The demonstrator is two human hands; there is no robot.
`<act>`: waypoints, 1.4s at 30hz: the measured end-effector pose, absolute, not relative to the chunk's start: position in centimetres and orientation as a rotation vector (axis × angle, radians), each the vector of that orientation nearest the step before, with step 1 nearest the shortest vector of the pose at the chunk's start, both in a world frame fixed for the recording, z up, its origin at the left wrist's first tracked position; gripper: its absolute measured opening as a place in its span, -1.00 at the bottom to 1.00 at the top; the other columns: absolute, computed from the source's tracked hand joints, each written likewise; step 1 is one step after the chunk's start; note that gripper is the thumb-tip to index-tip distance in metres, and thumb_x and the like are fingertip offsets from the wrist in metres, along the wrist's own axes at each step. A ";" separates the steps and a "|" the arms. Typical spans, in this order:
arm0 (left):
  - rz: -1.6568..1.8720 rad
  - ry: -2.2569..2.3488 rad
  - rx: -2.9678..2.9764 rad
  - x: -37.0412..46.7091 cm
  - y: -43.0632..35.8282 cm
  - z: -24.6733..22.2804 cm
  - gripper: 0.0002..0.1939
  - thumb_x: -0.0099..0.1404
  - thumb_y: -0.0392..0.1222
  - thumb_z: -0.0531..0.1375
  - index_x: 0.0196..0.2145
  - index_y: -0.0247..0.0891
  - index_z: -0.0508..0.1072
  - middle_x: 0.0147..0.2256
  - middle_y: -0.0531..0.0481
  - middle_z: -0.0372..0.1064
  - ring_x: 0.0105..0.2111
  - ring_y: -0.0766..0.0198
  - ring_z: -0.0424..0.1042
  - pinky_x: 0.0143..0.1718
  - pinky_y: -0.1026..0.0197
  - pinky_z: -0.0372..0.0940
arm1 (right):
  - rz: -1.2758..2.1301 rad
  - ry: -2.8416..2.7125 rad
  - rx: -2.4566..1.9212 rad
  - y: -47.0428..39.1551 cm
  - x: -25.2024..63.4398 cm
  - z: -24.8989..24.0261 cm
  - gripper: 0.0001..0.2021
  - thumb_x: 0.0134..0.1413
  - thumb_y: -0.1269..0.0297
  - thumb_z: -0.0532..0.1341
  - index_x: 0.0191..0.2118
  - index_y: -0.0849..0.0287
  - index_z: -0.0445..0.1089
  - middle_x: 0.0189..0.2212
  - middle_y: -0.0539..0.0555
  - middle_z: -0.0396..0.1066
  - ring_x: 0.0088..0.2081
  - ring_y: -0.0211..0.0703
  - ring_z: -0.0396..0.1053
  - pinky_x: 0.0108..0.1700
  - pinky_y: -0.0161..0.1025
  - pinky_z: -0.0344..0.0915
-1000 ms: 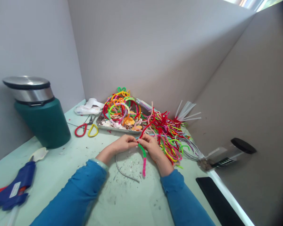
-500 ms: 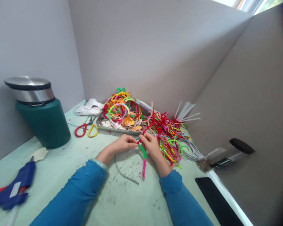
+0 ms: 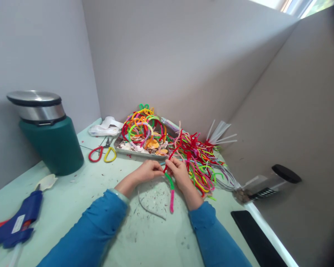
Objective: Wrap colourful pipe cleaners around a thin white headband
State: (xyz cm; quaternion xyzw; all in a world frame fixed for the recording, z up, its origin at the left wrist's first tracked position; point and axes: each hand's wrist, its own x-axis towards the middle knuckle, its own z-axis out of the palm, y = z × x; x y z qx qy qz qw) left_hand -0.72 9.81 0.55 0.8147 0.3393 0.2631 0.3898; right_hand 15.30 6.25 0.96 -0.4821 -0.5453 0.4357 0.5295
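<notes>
Between my two hands is a red pipe cleaner [image 3: 174, 151], its free end slanting up and to the right. My left hand [image 3: 147, 171] pinches it near its lower end. My right hand [image 3: 179, 171] closes on it just to the right, thumb and fingertips together. Below the fingertips hangs a strip wound in green and pink pipe cleaner [image 3: 171, 193]. A thin grey wire [image 3: 151, 212] curves down from beneath my left hand onto the table. Whether the wire joins the wound strip is hidden by my fingers.
Behind my hands, a metal tray [image 3: 139, 153] holds shells and coloured pipe-cleaner hoops [image 3: 140, 126]. Loose pipe cleaners [image 3: 195, 152] heap to its right. Red-and-yellow-handled scissors [image 3: 102, 152], a green canister [image 3: 52, 146] and a blue glue gun [image 3: 22, 218] are leftward. A black strip [image 3: 258, 237] lies at right.
Both hands stay together at the pipe cleaner, with only slight finger movement. The hanging green and pink strip and the grey wire sit slightly lower and further right in view.
</notes>
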 end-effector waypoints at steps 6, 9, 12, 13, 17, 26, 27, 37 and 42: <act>0.749 0.848 2.072 -0.8 9.7 0.9 -0.78 0.12 -0.12 0.19 -0.46 -0.35 0.51 -0.48 0.01 0.36 -0.46 0.35 0.29 -0.40 0.32 0.15 | 0.985 -1.258 -1.167 6.3 15.5 1.1 -0.68 -0.05 0.08 0.22 -0.61 0.16 0.19 -0.75 -0.11 0.14 -0.67 -0.35 0.06 -0.59 -0.34 -0.02; 0.820 0.769 2.103 -0.8 9.7 1.1 -0.80 0.13 -0.14 0.20 -0.45 -0.34 0.51 -0.47 0.00 0.35 -0.44 0.35 0.30 -0.39 0.32 0.16 | 1.034 -1.199 -1.154 6.6 15.6 0.8 -0.67 -0.09 0.06 0.24 -0.62 0.16 0.19 -0.76 -0.12 0.14 -0.69 -0.36 0.04 -0.61 -0.34 -0.05; 0.898 0.735 2.106 -0.7 9.6 1.5 -0.82 0.13 -0.17 0.21 -0.45 -0.35 0.52 -0.47 -0.02 0.36 -0.44 0.35 0.31 -0.38 0.31 0.18 | 1.118 -1.108 -1.139 6.8 15.8 0.5 -0.66 -0.14 0.05 0.26 -0.62 0.17 0.18 -0.75 -0.12 0.16 -0.69 -0.38 0.03 -0.63 -0.36 -0.09; 0.929 0.723 2.104 -0.7 9.6 1.6 -0.83 0.13 -0.18 0.21 -0.45 -0.35 0.52 -0.47 -0.02 0.36 -0.44 0.34 0.32 -0.37 0.31 0.18 | 1.148 -1.082 -1.136 6.8 15.8 0.5 -0.66 -0.16 0.05 0.27 -0.62 0.17 0.18 -0.74 -0.12 0.17 -0.69 -0.38 0.04 -0.64 -0.36 -0.10; 1.054 0.636 2.093 -0.5 9.5 2.1 -0.85 0.14 -0.21 0.22 -0.45 -0.35 0.53 -0.46 -0.05 0.39 -0.42 0.33 0.35 -0.34 0.29 0.21 | 1.326 -1.005 -1.145 6.8 15.7 0.7 -0.67 -0.23 0.07 0.30 -0.61 0.18 0.20 -0.77 -0.14 0.13 -0.73 -0.41 0.01 -0.66 -0.37 -0.13; 1.251 0.757 2.071 -0.5 9.7 2.0 -0.90 0.11 -0.25 0.24 -0.42 -0.31 0.56 -0.45 -0.04 0.41 -0.41 0.32 0.35 -0.33 0.27 0.23 | 1.569 -0.962 -1.131 6.7 15.9 0.5 -0.69 -0.24 0.08 0.30 -0.53 0.24 0.29 -0.70 -0.06 0.24 -0.74 -0.43 0.10 -0.74 -0.45 -0.17; 1.252 0.766 2.066 -0.5 9.7 1.9 -0.89 0.11 -0.25 0.24 -0.41 -0.30 0.56 -0.46 -0.04 0.40 -0.42 0.32 0.35 -0.34 0.28 0.23 | 1.582 -0.968 -1.138 6.7 15.9 0.4 -0.69 -0.23 0.07 0.29 -0.53 0.25 0.29 -0.70 -0.06 0.25 -0.74 -0.43 0.10 -0.74 -0.45 -0.17; 1.010 0.731 1.961 0.1 9.2 2.1 -0.83 0.13 -0.18 0.21 -0.44 -0.35 0.52 -0.48 -0.03 0.37 -0.43 0.32 0.32 -0.36 0.29 0.20 | 1.711 -1.160 -1.146 6.9 16.2 -0.4 -0.67 -0.16 0.04 0.26 -0.50 0.26 0.32 -0.68 -0.03 0.29 -0.74 -0.43 0.13 -0.74 -0.45 -0.09; 0.917 0.786 1.768 -0.4 9.2 2.0 -0.77 0.13 -0.12 0.18 -0.36 -0.37 0.44 -0.42 -0.02 0.36 -0.60 0.45 0.20 -0.56 0.35 0.14 | 1.479 -1.236 -1.299 6.6 17.0 0.9 -0.62 -0.11 -0.02 0.23 -0.55 0.27 0.34 -0.72 0.00 0.30 -0.72 -0.38 0.14 -0.69 -0.41 -0.01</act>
